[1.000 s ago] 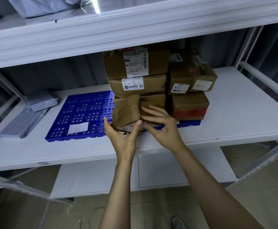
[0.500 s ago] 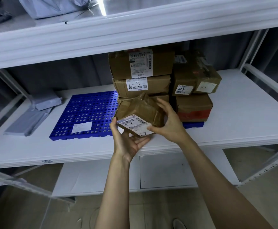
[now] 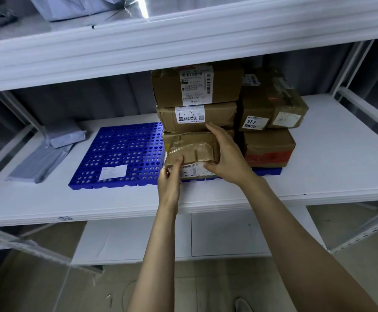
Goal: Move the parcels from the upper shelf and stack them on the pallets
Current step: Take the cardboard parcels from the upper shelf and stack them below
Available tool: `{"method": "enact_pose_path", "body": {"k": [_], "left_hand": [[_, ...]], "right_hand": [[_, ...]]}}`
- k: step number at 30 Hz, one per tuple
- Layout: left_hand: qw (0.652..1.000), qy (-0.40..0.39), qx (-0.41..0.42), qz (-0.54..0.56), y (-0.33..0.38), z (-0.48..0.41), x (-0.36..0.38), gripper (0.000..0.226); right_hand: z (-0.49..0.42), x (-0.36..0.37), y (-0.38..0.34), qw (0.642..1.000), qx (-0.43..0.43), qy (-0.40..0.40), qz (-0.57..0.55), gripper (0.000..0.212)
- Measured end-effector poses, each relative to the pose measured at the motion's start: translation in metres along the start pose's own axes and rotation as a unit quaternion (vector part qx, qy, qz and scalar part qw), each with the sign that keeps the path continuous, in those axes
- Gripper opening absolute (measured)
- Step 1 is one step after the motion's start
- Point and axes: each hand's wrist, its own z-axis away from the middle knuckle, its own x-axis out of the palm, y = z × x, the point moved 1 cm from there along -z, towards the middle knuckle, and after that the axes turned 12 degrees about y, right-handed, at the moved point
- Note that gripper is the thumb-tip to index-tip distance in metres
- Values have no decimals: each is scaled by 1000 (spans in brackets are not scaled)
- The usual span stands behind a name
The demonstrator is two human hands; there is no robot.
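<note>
While both hands grip it, the small brown parcel point(image 3: 192, 152) sits at the front of the stack on the blue pallet point(image 3: 120, 154), mid shelf point(image 3: 329, 176).
L hand point(image 3: 169, 185) pinches its lower-left corner, thumb on the front face, other fingers hidden behind. R hand point(image 3: 227, 158) wraps the right end, fingers over the top, thumb by the white label. Parcel tilted, label edge toward camera; can't tell if it rests on the pallet. Behind/above: box marked "1-3" point(image 3: 197, 118), then bigger box point(image 3: 197, 86). Second stack point(image 3: 271, 122) just beside, on the right. Grey mailer bags point(image 3: 42, 158) left of pallet.
</note>
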Motion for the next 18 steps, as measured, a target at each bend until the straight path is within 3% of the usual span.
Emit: {"method": "enact_pose_path", "body": {"k": [4,10,18], "left_hand": [[999,40,-15,-33,-14,-9,2,51],[999,35,4,-38,-23,-15,6,24],[996,61,53,-35,-24,-8,4,36]], "right_hand": [[8,4,12,998,40,50,1,103],[23,6,31,988,122,96,2,89],[32,10,36,989,110,97,6,86]]}}
